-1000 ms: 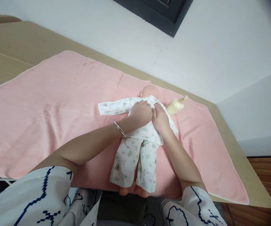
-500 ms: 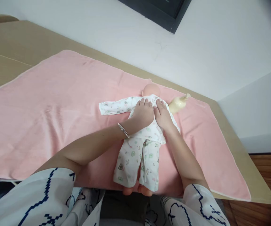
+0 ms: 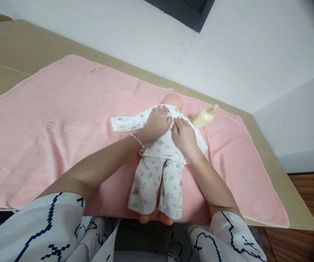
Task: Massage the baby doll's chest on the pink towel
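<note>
A baby doll (image 3: 172, 100) lies stretched out on a pink blanket (image 3: 86, 105), its head away from me and its feet at the near edge. It wears a white printed top (image 3: 162, 145) and matching trousers (image 3: 146, 182). My left hand (image 3: 158, 120), with a silver bangle on the wrist, rests flat on the upper part of the top near the neck, fingers extended. Beside it, my right hand (image 3: 184, 135) lies on the other side of the top with its fingers a little bent. The doll's face is out of sight.
A cream-coloured bottle (image 3: 204, 116) lies on the blanket beside the doll's shoulder. Under the blanket is a wooden table (image 3: 285, 196), its back edge along a white wall (image 3: 228, 65). A dark frame (image 3: 189, 14) is on the wall.
My left hand has slid slightly up the top toward the neck. My right hand has drawn back a little and its fingers have bent more. The doll lies as before.
</note>
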Demonstrator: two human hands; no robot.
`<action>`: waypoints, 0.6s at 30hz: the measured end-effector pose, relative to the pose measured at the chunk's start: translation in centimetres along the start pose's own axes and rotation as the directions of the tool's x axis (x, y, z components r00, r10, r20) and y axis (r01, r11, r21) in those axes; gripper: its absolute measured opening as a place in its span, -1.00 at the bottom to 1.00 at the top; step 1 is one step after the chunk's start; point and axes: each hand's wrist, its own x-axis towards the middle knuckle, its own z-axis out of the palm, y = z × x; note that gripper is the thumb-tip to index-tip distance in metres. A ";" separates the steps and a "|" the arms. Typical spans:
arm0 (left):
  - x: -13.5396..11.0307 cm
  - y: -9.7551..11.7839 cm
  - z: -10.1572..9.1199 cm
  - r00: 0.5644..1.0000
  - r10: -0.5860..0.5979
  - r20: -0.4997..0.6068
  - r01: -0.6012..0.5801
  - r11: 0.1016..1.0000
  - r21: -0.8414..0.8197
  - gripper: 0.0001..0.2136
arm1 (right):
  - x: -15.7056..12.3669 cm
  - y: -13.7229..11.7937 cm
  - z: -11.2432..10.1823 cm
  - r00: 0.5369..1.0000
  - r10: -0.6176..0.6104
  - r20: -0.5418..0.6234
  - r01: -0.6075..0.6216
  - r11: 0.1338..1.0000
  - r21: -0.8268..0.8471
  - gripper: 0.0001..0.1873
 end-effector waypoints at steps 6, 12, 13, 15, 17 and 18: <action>0.0 0.1 0.0 1.000 -0.008 -0.025 0.008 1.000 -0.006 -0.59 | 1.6 3.2 1.2 0.999 0.041 -0.009 -0.040 0.994 0.103 -0.42; -0.3 0.5 -0.5 0.999 -0.021 -0.028 0.020 1.000 -0.024 -0.61 | 1.3 3.0 1.6 0.999 0.053 -0.010 -0.052 0.992 0.114 -0.41; -0.4 0.8 -0.8 0.999 -0.029 -0.021 0.029 0.999 -0.016 -0.61 | 1.3 2.9 1.6 0.998 0.056 -0.010 -0.055 0.992 0.113 -0.41; -0.9 1.6 -1.2 0.999 -0.049 0.005 0.049 0.999 0.014 -0.62 | 1.4 3.1 1.4 0.999 0.053 0.001 -0.053 0.992 0.110 -0.42; -1.4 2.4 -1.5 0.998 -0.051 0.036 0.050 0.998 0.048 -0.63 | 1.6 3.7 1.3 0.999 0.028 0.035 -0.032 0.994 0.105 -0.41; -1.6 2.7 -1.5 0.998 -0.034 0.051 0.031 0.998 0.061 -0.65 | 1.8 4.1 1.2 0.998 0.014 0.053 -0.019 0.995 0.101 -0.39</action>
